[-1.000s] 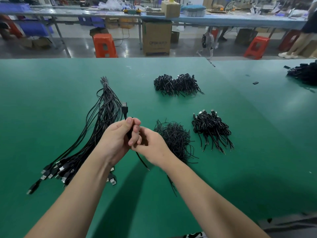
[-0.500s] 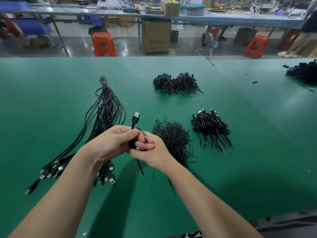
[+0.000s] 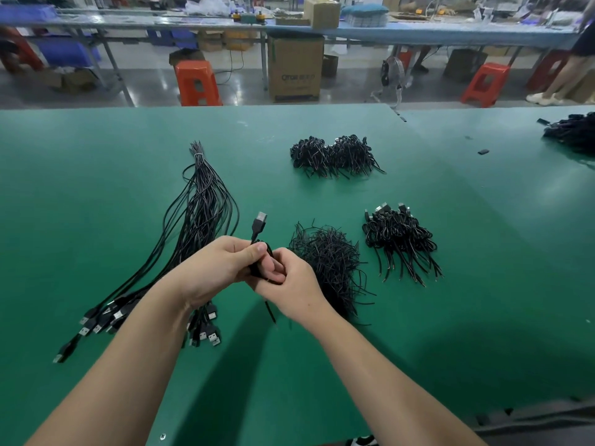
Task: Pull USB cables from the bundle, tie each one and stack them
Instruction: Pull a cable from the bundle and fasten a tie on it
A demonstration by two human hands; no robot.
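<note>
Your left hand [image 3: 222, 268] and right hand [image 3: 286, 284] meet just above the desk [image 3: 96, 162], both curled round one USB cable [image 3: 257, 249] that you have coiled into a small hank. Its plug [image 3: 259, 222] stands up past your left thumb, and a short tail hangs below your right hand. The step in hand looks like the tying. Keep the left fingers pinched on the coil so the loops do not spring apart, and let the right hand carry the loose end round the middle. Draw it snug, not hard, so the wire does not kink at the plug. Whether a turn is already made I cannot tell; your fingers hide it.

The untied bundle [image 3: 199, 217] lies to your left, bound at its far end, its plugs fanned near your left forearm. When the knot holds, the stack of tied cables [image 3: 401, 239] to your right, plugs showing, seems the place for it. The tangled heap [image 3: 328, 265] beside your right hand is close, so keep the tail clear of it.
</note>
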